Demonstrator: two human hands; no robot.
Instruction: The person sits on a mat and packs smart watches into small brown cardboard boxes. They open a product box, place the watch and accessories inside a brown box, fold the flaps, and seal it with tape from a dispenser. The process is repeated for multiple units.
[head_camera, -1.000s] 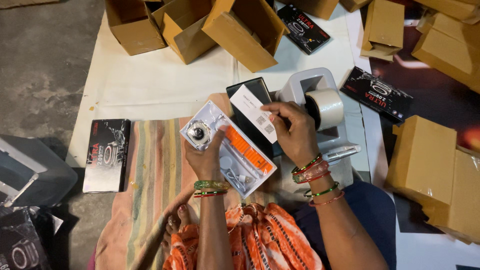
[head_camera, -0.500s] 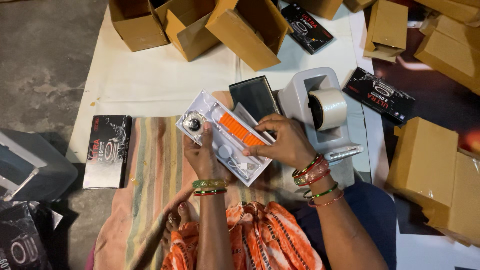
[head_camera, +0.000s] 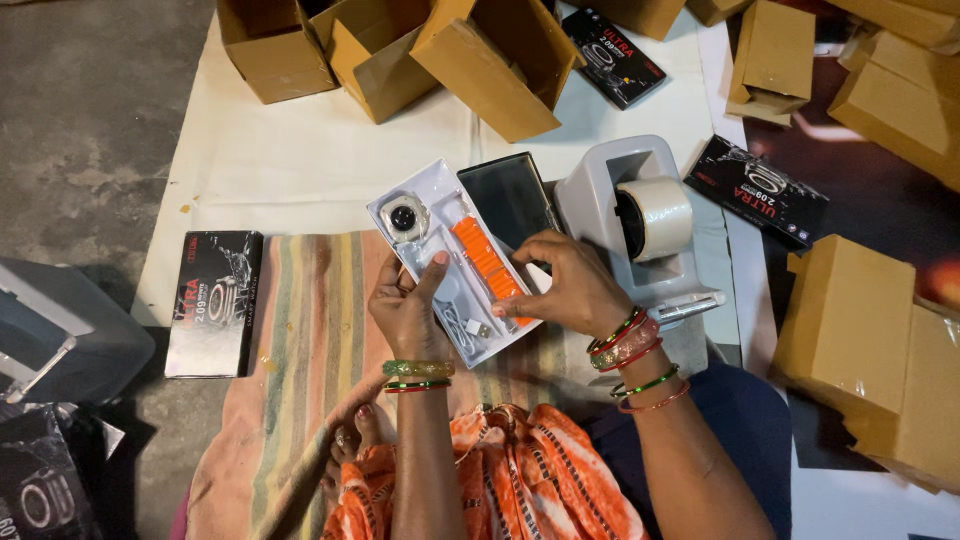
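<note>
Two hands, the left hand (head_camera: 405, 305) and right hand (head_camera: 565, 290), hold one white tray (head_camera: 425, 195) with one watch (head_camera: 407, 217) and one orange strap (head_camera: 485, 265). One tape dispenser (head_camera: 640, 225). Three black printed boxes (one (head_camera: 212, 300) at left). Several brown cartons (head_camera: 500, 70), uncounted.

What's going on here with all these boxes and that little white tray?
A person sitting on a striped cloth holds a white plastic tray in both hands. The left hand grips its near left edge, and the right hand rests on its right side. In the tray lie a smartwatch, an orange strap and a small cable. A tape dispenser stands just to the right. Black product boxes and open brown cartons lie around.
</note>
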